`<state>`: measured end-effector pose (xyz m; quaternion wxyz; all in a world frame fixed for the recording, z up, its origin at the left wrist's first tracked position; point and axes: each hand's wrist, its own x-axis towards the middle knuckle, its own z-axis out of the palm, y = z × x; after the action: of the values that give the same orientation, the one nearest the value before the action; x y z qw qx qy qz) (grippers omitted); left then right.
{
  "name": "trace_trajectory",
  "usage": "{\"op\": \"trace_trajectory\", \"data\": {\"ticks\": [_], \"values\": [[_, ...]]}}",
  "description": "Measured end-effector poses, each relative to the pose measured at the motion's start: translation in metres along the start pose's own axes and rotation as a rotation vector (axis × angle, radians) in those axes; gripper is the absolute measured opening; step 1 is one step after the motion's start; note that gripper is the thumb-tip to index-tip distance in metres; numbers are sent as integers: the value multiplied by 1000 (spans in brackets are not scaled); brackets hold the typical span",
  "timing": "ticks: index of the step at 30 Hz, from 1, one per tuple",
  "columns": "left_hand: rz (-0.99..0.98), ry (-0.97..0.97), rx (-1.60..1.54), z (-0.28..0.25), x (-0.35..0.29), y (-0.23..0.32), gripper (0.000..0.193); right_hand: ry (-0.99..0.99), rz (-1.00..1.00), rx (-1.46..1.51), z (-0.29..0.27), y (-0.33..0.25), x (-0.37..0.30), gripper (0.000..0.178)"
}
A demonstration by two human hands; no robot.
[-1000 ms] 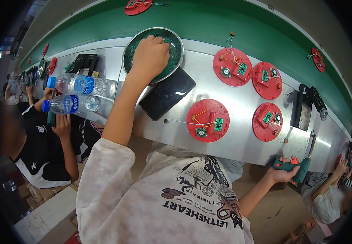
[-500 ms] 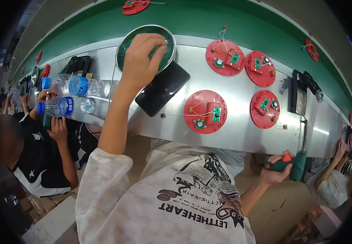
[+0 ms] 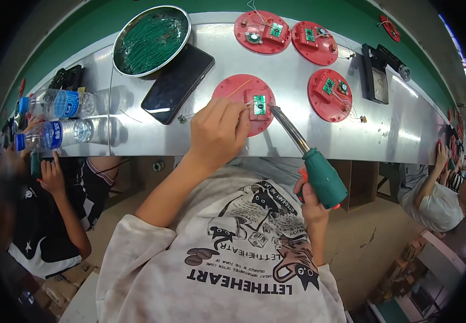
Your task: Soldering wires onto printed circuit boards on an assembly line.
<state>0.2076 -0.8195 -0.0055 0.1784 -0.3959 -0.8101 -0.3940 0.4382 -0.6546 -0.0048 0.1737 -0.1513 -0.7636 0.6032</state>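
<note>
My right hand (image 3: 313, 207) grips a green soldering gun (image 3: 324, 180) with a red trigger. Its metal barrel slants up and left, the tip at the right edge of a small green circuit board (image 3: 260, 105). That board sits on a round red plastic disc (image 3: 233, 86) on the metal bench. Over the disc's lower left part is my left hand (image 3: 218, 132), thumb and fingers pinched together beside the board's left edge. Whatever they hold is too small or hidden to make out. A thin yellow wire crosses the disc above my fingers.
A steel bowl (image 3: 115, 51) of thin green wires (image 3: 152, 43) stands beside a black phone (image 3: 179, 83). Three more red discs (image 3: 330, 97) with boards lie behind and right, near a black stand (image 3: 376, 75). Two water bottles (image 3: 55, 134) lie left. People sit at both sides.
My left hand has come from the bowl down to the near red disc. My right hand has brought the soldering gun from the bench's right edge to the board. The view has shifted.
</note>
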Motion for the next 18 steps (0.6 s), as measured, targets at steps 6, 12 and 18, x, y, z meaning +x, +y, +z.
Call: {"op": "trace_trajectory", "data": {"ticks": [6, 12, 18], "values": [[76, 32, 92, 5, -5, -2, 7, -55, -42, 122, 8, -4, 10, 35], [84, 26, 118, 9, -5, -3, 7, -42, 3, 103, 13, -4, 14, 34], [85, 27, 141, 9, -5, -3, 7, -15, 31, 170, 17, -8, 18, 33]]}}
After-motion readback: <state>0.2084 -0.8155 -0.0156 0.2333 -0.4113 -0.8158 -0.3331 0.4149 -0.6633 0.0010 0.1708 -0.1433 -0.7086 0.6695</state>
